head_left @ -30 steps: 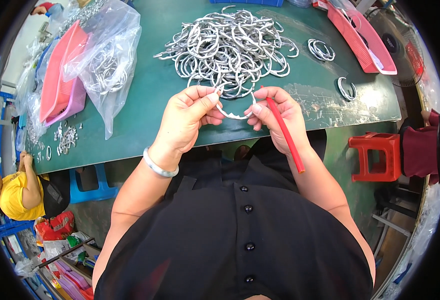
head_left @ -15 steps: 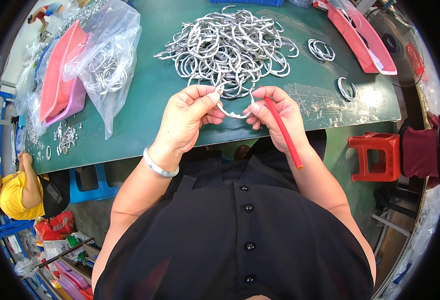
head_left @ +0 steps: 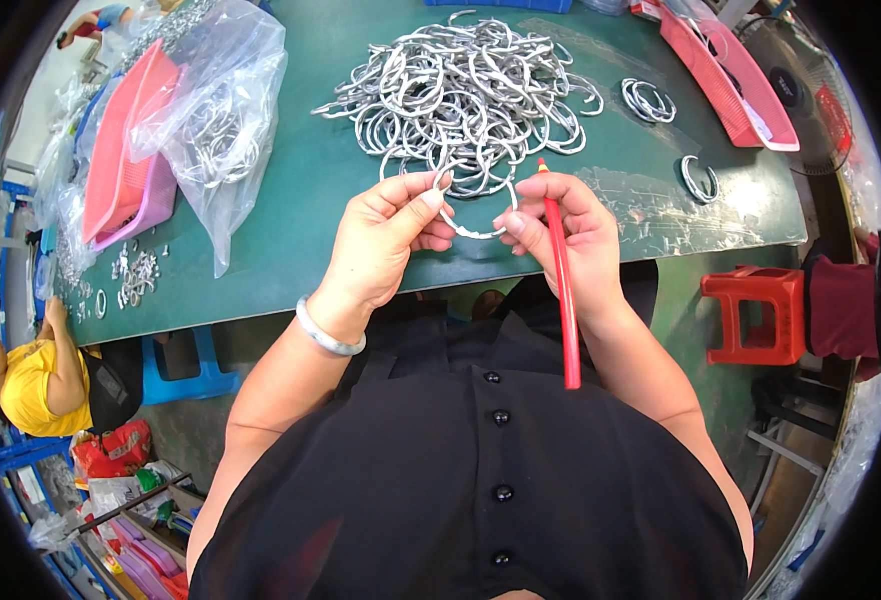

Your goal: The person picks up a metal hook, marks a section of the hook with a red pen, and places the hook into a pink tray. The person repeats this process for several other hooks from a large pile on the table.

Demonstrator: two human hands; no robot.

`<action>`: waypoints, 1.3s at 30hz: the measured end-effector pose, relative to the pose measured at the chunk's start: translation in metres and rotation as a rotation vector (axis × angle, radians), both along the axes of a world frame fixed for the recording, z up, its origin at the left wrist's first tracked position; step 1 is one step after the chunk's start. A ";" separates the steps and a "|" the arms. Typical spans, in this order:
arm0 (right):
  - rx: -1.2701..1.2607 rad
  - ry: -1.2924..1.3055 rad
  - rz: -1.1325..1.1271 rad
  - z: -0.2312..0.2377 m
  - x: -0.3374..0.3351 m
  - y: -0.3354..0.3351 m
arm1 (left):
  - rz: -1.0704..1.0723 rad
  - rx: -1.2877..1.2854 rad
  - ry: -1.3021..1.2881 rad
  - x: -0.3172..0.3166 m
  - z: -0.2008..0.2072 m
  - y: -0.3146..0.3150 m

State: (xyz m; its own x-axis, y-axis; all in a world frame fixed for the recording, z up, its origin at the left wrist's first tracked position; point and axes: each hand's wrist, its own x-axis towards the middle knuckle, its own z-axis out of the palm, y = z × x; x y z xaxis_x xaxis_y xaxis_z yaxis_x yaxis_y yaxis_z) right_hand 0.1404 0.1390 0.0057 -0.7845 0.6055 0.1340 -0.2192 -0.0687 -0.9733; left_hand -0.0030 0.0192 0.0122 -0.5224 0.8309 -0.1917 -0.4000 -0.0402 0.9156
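Between my two hands is an open silver-grey bangle [head_left: 475, 234], its gap facing away from me. Thumb and fingers of my left hand [head_left: 382, 240] pinch its left side near the end. My right hand [head_left: 582, 245] has thumb and fingertips at the bangle's right side, and a red pencil [head_left: 566, 300] is tucked between its fingers, tip pointing away and shaft hanging back toward my body. Just beyond my fingertips, a large heap of similar bangles [head_left: 460, 95] lies on the green table [head_left: 310, 210].
To the right lie a small stack of bangles [head_left: 648, 101], a loose pair [head_left: 699, 180] and a pink basket [head_left: 725, 85]. Leftward are another pink basket [head_left: 125, 150], a clear bag [head_left: 225, 130] and small metal bits [head_left: 138, 275]. A person in yellow [head_left: 45, 385] sits at far left.
The red pencil has swung, its tip rising above my right fingers and its back end moving down and left. The bangle has turned slightly in my fingers.
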 end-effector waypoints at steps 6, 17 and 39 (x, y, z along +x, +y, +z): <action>0.233 0.095 0.015 0.003 -0.003 -0.010 | -0.010 0.005 -0.079 -0.005 -0.007 0.003; 0.201 -0.034 -0.047 -0.012 -0.001 0.002 | -0.110 0.094 -0.348 -0.013 -0.006 0.001; 0.227 0.012 0.003 -0.027 -0.001 0.010 | 0.904 -0.588 1.177 -0.249 0.132 -0.054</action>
